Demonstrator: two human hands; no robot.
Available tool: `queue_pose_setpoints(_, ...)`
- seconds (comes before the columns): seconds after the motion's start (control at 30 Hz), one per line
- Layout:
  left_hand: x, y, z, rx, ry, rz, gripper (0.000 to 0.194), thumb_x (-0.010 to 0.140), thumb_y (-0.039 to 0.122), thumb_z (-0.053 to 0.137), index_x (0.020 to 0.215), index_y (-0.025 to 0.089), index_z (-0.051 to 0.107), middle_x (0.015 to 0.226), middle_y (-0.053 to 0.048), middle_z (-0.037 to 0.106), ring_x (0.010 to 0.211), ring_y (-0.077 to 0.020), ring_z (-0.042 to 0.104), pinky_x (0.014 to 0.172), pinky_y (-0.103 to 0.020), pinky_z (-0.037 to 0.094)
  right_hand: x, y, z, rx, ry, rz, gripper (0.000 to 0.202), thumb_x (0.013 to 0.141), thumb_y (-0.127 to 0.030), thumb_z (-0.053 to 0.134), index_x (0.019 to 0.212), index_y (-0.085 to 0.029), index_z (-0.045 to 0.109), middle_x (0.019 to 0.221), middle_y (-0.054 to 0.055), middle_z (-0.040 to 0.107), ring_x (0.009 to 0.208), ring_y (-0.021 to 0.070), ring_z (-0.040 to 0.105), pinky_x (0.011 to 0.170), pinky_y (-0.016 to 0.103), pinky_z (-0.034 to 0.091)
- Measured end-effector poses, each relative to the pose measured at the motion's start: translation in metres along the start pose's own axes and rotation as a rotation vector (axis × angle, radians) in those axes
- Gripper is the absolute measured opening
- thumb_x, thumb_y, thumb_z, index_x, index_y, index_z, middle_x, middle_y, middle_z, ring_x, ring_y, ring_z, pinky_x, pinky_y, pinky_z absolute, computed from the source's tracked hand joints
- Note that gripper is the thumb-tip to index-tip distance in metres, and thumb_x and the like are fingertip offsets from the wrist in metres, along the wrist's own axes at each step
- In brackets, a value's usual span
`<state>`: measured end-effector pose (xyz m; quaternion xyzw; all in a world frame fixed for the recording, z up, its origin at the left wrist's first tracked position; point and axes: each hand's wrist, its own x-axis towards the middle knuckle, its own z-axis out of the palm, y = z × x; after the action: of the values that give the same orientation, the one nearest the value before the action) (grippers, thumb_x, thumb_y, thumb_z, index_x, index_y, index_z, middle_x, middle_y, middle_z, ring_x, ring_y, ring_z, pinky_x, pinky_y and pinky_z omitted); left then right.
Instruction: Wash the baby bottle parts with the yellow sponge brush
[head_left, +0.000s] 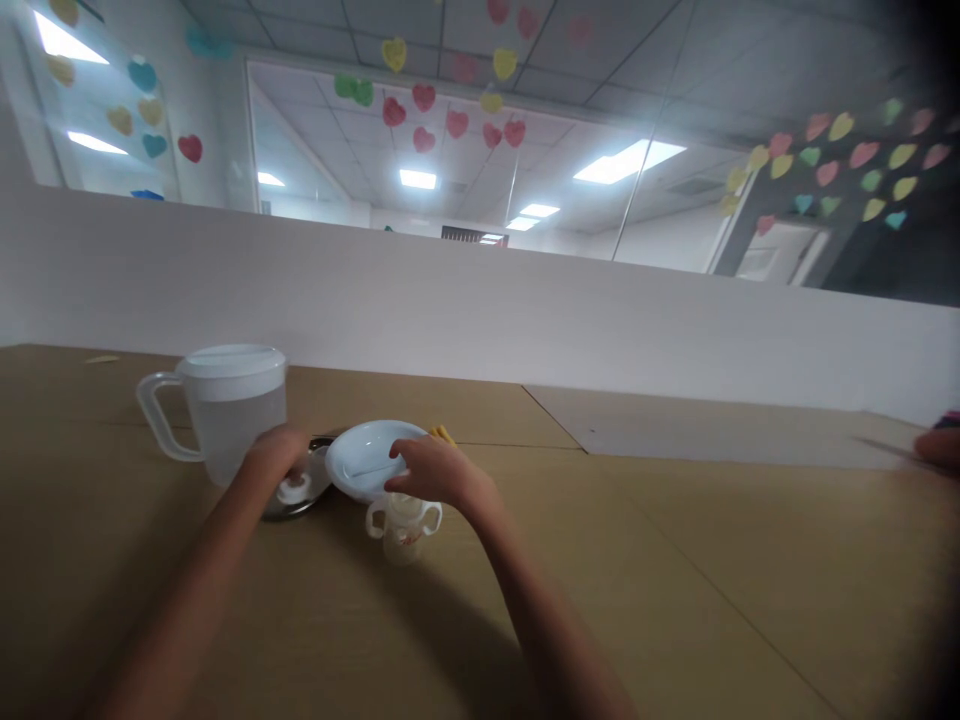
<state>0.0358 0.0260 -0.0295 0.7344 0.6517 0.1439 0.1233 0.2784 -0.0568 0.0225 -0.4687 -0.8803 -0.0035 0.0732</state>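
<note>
My left hand (282, 452) is closed around a small white piece (294, 489), perhaps a bottle top, above a round metal tray (289, 511). Just above a clear two-handled baby bottle (403, 535) is my right hand (429, 468), its fingers curved and apart over the bottle's mouth. The bottle stands upright on the wooden table. Behind it sits a white bowl (360, 462), partly covered by the right hand. A lidded, translucent pitcher (236, 400) stands beyond my left hand, its handle pointing left.
Yellow sticks (443, 434) lie behind the bowl. A pale sheet (675, 430) covers the table's back right, and a thin light piece (102, 359) lies at the back left. Part of another person's hand (937, 447) shows at the right edge. A white wall (450, 310) borders the table (637, 580).
</note>
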Motion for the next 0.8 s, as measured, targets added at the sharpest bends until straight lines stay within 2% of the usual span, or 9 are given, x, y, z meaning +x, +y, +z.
queue_pose_setpoints(0.07,-0.012,0.009,-0.02,0.098,0.01,-0.086,0.017,0.04,0.013,0.068,0.034,0.016,0.053,0.037,-0.005,0.051,0.053,-0.024,0.058,0.059,-0.035,0.044,-0.002,-0.001,-0.002,0.023,0.047,-0.001,0.038,0.077,-0.032,0.067,0.111,-0.014,0.063,0.1,0.014,0.069,0.094,0.0275,0.064,0.076,0.035,0.047)
queue_pose_setpoints(0.13,-0.03,0.026,-0.039,0.18,0.102,-0.056,0.005,0.053,0.019,0.063,0.053,0.015,0.065,0.059,-0.01,0.064,0.063,-0.0239,0.061,0.063,-0.033,0.043,-0.003,-0.003,-0.004,0.064,0.127,-0.008,0.04,0.08,-0.034,0.065,0.114,-0.013,0.06,0.103,0.015,0.068,0.096,0.0273,0.063,0.079,0.036,0.046)
queue_pose_setpoints(0.2,-0.051,0.051,-0.052,0.169,0.231,0.118,0.019,0.066,0.022,0.055,0.076,0.017,0.071,0.081,-0.01,0.069,0.074,-0.0222,0.062,0.068,-0.031,0.042,-0.004,-0.006,-0.004,0.142,0.227,-0.051,0.049,0.08,-0.038,0.064,0.121,-0.014,0.052,0.112,0.016,0.064,0.101,0.027,0.06,0.082,0.037,0.045)
queue_pose_setpoints(0.23,-0.061,0.065,-0.056,0.141,0.26,0.217,0.023,0.07,0.023,0.053,0.083,0.018,0.071,0.085,-0.009,0.069,0.076,-0.0213,0.061,0.069,-0.029,0.042,-0.003,-0.008,-0.003,0.195,0.273,-0.093,0.054,0.08,-0.04,0.065,0.125,-0.014,0.048,0.117,0.016,0.061,0.104,0.0263,0.059,0.083,0.036,0.045)
queue_pose_setpoints(0.3,-0.077,0.089,-0.057,0.067,0.277,0.382,0.025,0.077,0.026,0.046,0.088,0.02,0.068,0.087,-0.006,0.068,0.077,-0.0187,0.061,0.069,-0.027,0.041,-0.002,-0.011,-0.003,0.303,0.342,-0.177,0.059,0.079,-0.04,0.066,0.127,-0.016,0.043,0.119,0.014,0.059,0.105,0.0238,0.058,0.082,0.033,0.045)
queue_pose_setpoints(0.4,-0.091,0.113,-0.055,-0.02,0.319,0.509,0.028,0.083,0.032,0.041,0.086,0.019,0.066,0.087,-0.005,0.067,0.077,-0.0175,0.059,0.07,-0.027,0.042,0.0,-0.013,-0.005,0.358,0.412,-0.168,0.043,0.079,-0.036,0.066,0.114,-0.016,0.051,0.105,0.01,0.064,0.092,0.0219,0.061,0.074,0.031,0.045)
queue_pose_setpoints(0.5,-0.094,0.12,-0.055,-0.167,0.399,0.55,0.029,0.084,0.037,0.041,0.09,0.02,0.064,0.089,-0.004,0.067,0.08,-0.0176,0.06,0.072,-0.027,0.043,0.001,-0.013,-0.011,0.368,0.513,-0.125,0.027,0.079,-0.028,0.064,0.102,-0.015,0.056,0.095,0.008,0.066,0.085,0.0206,0.061,0.071,0.03,0.044)
queue_pose_setpoints(0.6,-0.091,0.118,-0.057,-0.366,0.417,0.544,0.029,0.083,0.043,0.046,0.088,0.02,0.063,0.085,-0.002,0.068,0.078,-0.0166,0.062,0.07,-0.025,0.046,-0.001,-0.012,-0.016,0.434,0.609,-0.144,0.028,0.077,-0.021,0.063,0.104,-0.016,0.056,0.096,0.007,0.065,0.088,0.0189,0.06,0.075,0.029,0.043)
queue_pose_setpoints(0.8,-0.07,0.105,-0.051,-0.848,0.247,0.498,0.032,0.075,0.048,0.059,0.084,0.017,0.061,0.08,-0.003,0.067,0.075,-0.0163,0.063,0.073,-0.029,0.052,-0.002,-0.011,-0.014,0.499,0.693,-0.188,0.03,0.079,-0.022,0.059,0.108,-0.02,0.053,0.101,0.005,0.064,0.09,0.0175,0.059,0.077,0.029,0.045)
